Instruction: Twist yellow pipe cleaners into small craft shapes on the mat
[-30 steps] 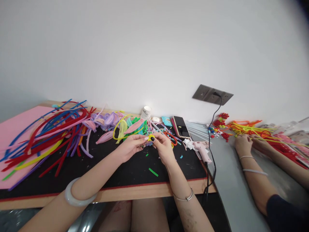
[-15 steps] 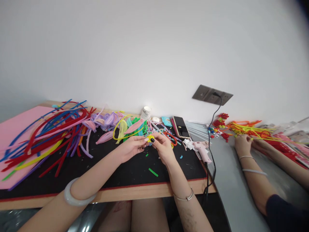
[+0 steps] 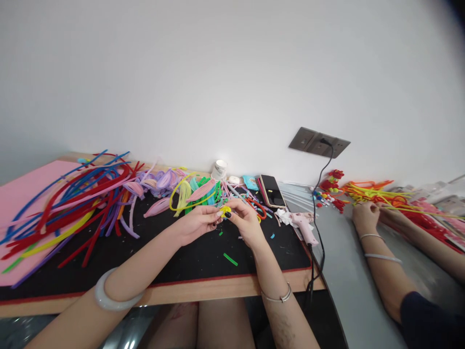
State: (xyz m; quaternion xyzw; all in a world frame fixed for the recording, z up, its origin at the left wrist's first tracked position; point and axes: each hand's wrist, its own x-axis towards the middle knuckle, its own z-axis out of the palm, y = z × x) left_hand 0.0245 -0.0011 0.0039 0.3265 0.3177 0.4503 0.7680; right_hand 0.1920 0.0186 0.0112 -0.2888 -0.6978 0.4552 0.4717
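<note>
Slightly lower than a second ago, the small yellow piece [image 3: 225, 210], pinched in the grip of left hand [image 3: 199, 224] and right hand [image 3: 247, 222] above the black mat [image 3: 170, 264] on the worktop [image 3: 189, 290], seems mid-shaping, which likely calls for steady pressure next.

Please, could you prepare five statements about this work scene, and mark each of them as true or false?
1. The left hand and right hand hold a small yellow piece. True.
2. The green strip is between the fingers. False: the green strip lies on the black mat.
3. The pink glue gun lies right of the phone. True.
4. The paper cup touches the pink sheet. False: the paper cup is well apart.
5. A plug is in the wall socket. True.
</note>
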